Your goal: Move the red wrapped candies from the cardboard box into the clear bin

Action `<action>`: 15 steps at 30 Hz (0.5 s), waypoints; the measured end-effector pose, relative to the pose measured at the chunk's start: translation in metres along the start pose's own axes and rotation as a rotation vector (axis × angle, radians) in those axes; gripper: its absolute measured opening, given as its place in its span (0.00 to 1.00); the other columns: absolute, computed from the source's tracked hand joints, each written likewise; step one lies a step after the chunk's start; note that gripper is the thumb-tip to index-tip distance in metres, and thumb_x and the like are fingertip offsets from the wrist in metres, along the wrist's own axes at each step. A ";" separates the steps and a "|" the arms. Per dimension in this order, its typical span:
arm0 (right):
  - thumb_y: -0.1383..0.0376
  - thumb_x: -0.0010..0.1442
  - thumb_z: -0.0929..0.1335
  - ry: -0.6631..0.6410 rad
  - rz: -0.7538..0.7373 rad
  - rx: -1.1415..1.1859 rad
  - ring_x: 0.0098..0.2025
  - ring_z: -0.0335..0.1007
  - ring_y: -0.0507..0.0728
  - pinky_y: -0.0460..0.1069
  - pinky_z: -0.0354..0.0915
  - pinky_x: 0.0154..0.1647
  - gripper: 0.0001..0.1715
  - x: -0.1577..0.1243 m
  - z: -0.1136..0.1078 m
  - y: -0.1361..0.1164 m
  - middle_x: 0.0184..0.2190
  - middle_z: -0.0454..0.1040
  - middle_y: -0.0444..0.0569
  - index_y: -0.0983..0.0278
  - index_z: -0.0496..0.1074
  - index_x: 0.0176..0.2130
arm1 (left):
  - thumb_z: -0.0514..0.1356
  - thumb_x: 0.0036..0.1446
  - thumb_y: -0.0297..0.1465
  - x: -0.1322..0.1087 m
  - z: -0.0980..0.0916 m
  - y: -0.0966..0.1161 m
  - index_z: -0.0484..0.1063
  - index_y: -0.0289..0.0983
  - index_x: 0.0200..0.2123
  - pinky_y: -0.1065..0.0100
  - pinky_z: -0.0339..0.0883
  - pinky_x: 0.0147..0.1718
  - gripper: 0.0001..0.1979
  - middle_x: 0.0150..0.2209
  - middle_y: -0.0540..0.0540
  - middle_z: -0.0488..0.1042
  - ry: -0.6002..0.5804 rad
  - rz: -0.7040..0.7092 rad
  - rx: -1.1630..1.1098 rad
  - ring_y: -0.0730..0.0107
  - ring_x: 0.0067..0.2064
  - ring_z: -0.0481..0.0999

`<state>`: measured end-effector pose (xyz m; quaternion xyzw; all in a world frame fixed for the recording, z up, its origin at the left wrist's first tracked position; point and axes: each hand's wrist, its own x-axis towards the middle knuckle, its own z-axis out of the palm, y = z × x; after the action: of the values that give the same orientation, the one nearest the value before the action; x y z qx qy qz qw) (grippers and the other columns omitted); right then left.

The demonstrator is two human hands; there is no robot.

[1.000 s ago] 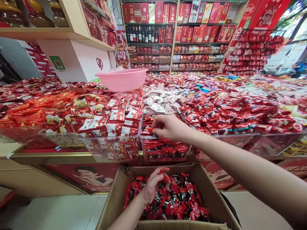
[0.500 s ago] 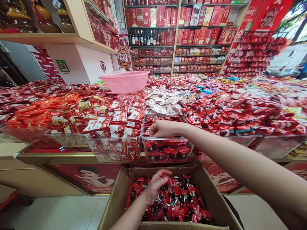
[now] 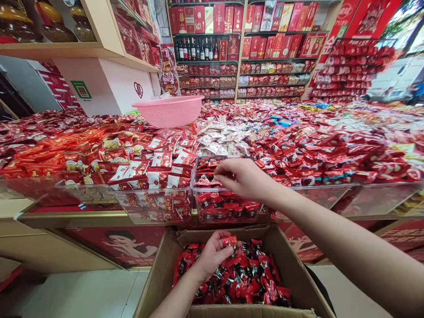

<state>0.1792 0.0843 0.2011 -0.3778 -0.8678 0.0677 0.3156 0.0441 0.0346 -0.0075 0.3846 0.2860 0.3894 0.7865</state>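
Note:
In my left hand [image 3: 212, 256], over the open cardboard box [image 3: 155, 276], a red-wrapped candy [image 3: 229, 241] is held between thumb and fingers. Loose red and dark wrapped candies [image 3: 245, 278] fill the lower part of that box. My right hand [image 3: 243, 176] is above a clear plastic bin [image 3: 192, 194], its fingers curved and apart, with no candy visible between them. Below its fingertips, similar candies [image 3: 228, 212] stand in rows, seen through the bin's front wall. The back of the hand hides part of the bin's top layer.
White and red packets [image 3: 159, 176] fill the bin to the left; red packets [image 3: 308, 168] are heaped on the right. White sachets [image 3: 221, 137] lie behind, near a pink basket [image 3: 168, 110]. The counter edge [image 3: 99, 218] runs behind the box. Shelves [image 3: 238, 57] line the back.
My right hand has risen slightly and moved right, its fingers loosening from a closed curl. My left hand has turned, bringing its candy into clearer view. The camera has shifted slightly.

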 end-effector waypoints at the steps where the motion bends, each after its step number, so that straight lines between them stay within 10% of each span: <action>1: 0.67 0.52 0.60 -0.010 0.008 0.045 0.27 0.61 0.49 0.44 0.56 0.30 0.09 -0.015 -0.002 -0.006 0.25 0.69 0.45 0.66 0.69 0.29 | 0.61 0.44 0.27 0.000 0.000 0.000 0.62 0.36 0.33 0.64 0.62 0.36 0.11 0.32 0.46 0.75 0.005 0.013 0.001 0.68 0.33 0.73; 5: 0.64 0.53 0.60 -0.224 0.248 0.265 0.21 0.60 0.48 0.43 0.56 0.22 0.10 -0.087 0.026 -0.010 0.21 0.68 0.43 0.64 0.68 0.29 | 0.62 0.42 0.26 0.001 0.000 -0.002 0.67 0.34 0.31 0.69 0.63 0.35 0.10 0.31 0.48 0.75 0.035 0.074 0.042 0.72 0.33 0.72; 11: 0.58 0.52 0.61 -0.109 0.653 0.462 0.24 0.61 0.51 0.44 0.57 0.23 0.14 -0.151 0.110 0.028 0.22 0.67 0.45 0.67 0.66 0.31 | 0.63 0.40 0.25 0.004 0.000 -0.005 0.69 0.34 0.35 0.70 0.62 0.38 0.14 0.35 0.47 0.74 0.015 0.085 0.095 0.71 0.37 0.70; 15: 0.57 0.52 0.61 -0.017 0.704 0.575 0.23 0.59 0.49 0.44 0.56 0.24 0.14 -0.157 0.125 0.038 0.20 0.64 0.42 0.66 0.64 0.26 | 0.63 0.39 0.25 0.003 0.000 -0.008 0.63 0.37 0.39 0.72 0.64 0.27 0.20 0.34 0.47 0.73 -0.063 0.001 0.158 0.72 0.30 0.72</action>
<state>0.2087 0.0164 0.0108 -0.5461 -0.6352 0.4123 0.3583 0.0487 0.0345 -0.0146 0.4576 0.2908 0.3537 0.7622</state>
